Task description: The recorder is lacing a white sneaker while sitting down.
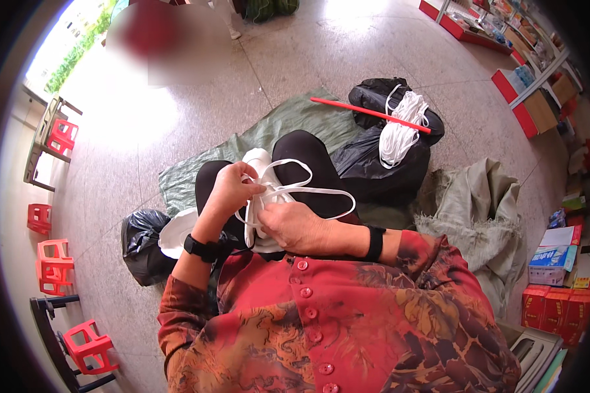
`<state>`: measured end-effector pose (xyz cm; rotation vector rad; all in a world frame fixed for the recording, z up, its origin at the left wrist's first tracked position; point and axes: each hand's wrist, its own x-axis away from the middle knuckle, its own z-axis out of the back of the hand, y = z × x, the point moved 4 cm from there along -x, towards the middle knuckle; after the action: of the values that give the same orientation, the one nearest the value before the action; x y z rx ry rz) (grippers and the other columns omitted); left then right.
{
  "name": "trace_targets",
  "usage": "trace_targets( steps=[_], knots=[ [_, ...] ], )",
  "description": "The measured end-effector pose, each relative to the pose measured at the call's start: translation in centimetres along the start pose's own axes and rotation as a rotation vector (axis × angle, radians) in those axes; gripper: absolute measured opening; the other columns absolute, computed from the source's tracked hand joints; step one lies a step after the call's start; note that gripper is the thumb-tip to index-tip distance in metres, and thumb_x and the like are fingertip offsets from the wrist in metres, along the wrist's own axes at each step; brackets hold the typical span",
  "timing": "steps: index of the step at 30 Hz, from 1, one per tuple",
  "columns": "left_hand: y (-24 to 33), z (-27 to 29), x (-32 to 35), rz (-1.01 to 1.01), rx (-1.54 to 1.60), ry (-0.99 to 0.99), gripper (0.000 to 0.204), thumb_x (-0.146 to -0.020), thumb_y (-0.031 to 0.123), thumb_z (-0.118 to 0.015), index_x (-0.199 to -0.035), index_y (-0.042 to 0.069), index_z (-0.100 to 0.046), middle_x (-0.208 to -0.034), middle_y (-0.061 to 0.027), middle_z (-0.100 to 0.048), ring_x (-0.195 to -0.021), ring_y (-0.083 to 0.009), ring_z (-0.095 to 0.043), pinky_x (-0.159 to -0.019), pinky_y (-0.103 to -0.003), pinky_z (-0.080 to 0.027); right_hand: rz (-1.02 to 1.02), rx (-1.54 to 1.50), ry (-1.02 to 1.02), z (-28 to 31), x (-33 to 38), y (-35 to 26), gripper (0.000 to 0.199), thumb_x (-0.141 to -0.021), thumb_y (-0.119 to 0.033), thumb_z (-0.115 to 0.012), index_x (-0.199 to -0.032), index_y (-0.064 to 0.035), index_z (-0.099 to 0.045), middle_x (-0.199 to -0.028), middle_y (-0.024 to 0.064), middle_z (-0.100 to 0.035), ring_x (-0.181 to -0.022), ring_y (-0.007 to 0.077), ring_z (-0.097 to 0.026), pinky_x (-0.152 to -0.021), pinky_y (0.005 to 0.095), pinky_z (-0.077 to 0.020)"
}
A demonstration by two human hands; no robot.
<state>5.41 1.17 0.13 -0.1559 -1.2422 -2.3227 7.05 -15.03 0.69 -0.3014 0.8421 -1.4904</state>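
Observation:
A white shoe [257, 158] rests between my knees, its toe pointing away from me. A white shoelace [331, 192] runs through its upper and loops out to the right over my dark trousers. My left hand [231, 190] pinches the lace with thumb and forefinger over the shoe's opening. On the shoe's near right side, my right hand [299, 228] is closed, its fingertips pressed on the lace and the shoe's edge. The fingers partly cover the eyelets. Another white shoe-like piece [178, 234] lies left of my leg, against a black plastic bag [144, 245].
A bundle of white laces [402, 134] lies on black bags [373, 160] at the right, with a red stick [370, 114] across it. Beneath is a green woven sheet [242, 144]. A grey-green sack [475, 216] lies farther right. Red stools [56, 265] line the left wall.

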Motion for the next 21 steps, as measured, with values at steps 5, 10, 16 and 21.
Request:
trace_targets(
  steps=[5, 10, 16, 21],
  knots=[
    [0.7, -0.4, 0.4, -0.015, 0.075, 0.056, 0.027, -0.074, 0.002, -0.074, -0.097, -0.001, -0.06, -0.065, -0.0012, -0.058, -0.053, -0.0084, -0.055, -0.044, -0.022, -0.044, -0.015, -0.044, -0.062, -0.2, 0.2, 0.1, 0.017, -0.088, -0.016, -0.056, -0.083, -0.0006, -0.055, -0.078, 0.0193, -0.058, -0.075, 0.0403, -0.061, -0.066, 0.0462, -0.0499],
    [-0.8, -0.2, -0.4, 0.027, 0.07, -0.033, 0.02, -0.073, 0.004, -0.072, -0.09, -0.001, -0.063, -0.067, -0.0037, -0.059, -0.054, -0.0116, -0.057, -0.046, -0.025, -0.045, 0.004, -0.133, -0.098, 0.1, 0.4, -0.6, 0.015, -0.085, -0.015, -0.058, -0.081, -0.0012, -0.056, -0.078, 0.0193, -0.06, -0.075, 0.039, -0.061, -0.067, 0.0458, -0.0499],
    [1.3, -0.3, 0.9, -0.328, -0.454, 0.321, 0.011, -0.074, 0.007, -0.063, -0.085, 0.006, -0.067, -0.081, -0.0142, -0.059, -0.069, -0.0306, -0.062, -0.064, -0.038, -0.051, 0.031, -0.462, -0.251, 0.9, -0.5, -1.9, 0.015, -0.079, -0.011, -0.055, -0.068, -0.0009, -0.056, -0.066, 0.0185, -0.059, -0.068, 0.0381, -0.06, -0.061, 0.0457, -0.0454],
    [1.1, 0.6, 0.3, -0.585, -0.509, 0.6, 0.016, -0.082, 0.003, -0.057, -0.095, 0.008, -0.066, -0.083, -0.0117, -0.056, -0.065, -0.0276, -0.059, -0.062, -0.038, -0.049, 0.138, -0.534, -0.253, 3.3, -2.3, -6.7, 0.02, -0.078, -0.014, -0.057, -0.066, 0.0019, -0.056, -0.065, 0.0216, -0.056, -0.063, 0.0381, -0.058, -0.059, 0.045, -0.0443]
  ],
)
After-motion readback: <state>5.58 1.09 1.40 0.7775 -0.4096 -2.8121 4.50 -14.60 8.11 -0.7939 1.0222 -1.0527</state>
